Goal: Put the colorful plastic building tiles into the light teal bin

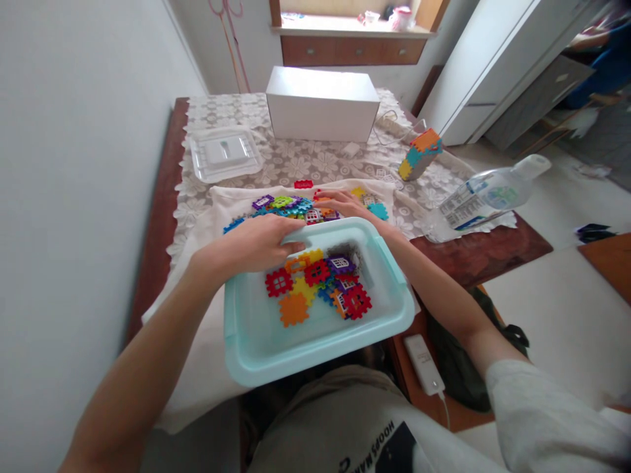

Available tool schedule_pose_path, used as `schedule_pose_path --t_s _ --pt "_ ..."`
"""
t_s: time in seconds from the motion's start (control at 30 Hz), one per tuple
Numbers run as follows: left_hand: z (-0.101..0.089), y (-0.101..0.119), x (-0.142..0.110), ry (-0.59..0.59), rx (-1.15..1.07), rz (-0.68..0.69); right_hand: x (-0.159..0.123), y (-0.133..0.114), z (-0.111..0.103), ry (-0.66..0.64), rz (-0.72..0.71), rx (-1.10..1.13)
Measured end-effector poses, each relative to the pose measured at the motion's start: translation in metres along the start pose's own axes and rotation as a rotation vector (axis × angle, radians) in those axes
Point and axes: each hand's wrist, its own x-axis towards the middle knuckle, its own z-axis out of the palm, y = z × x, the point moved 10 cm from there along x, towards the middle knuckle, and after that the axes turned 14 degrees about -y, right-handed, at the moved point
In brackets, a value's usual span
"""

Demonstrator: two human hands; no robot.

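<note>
A pale turquoise plastic bin [315, 358] is tilted toward me at the table's near edge, with several interlocking plastic building pieces inside. My left hand [259, 240] is closed over its far left rim, the thumb on the inside. Among the contents are a red window piece [279, 282] and a plain orange square piece [294, 309]. Beyond the bin, my right hand [345, 203] reaches over the loose pile of pieces [283, 205] on a white cloth [227, 197]. Its fingers are stretched out at the pile's right side; the bin's far rim hides part of the pile.
A clear plastic lid [227, 156] lies at the back left, and a white box [323, 108] stands at the back. To the right are an assembled block shape [420, 154] and a tilted clear bottle [486, 197]. A white power bank [424, 364] with a cable lies at lower right.
</note>
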Motion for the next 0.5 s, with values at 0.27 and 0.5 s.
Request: schedule_pose_path --t_s 0.27,0.5 --pt "0.001 -0.002 0.0 0.002 -0.004 0.005 0.003 -0.01 0.008 -0.092 -0.029 -0.047" --pt "0.001 -0.003 0.001 -0.007 -0.019 -0.007 0.0 -0.016 0.007 -0.09 0.017 -0.08"
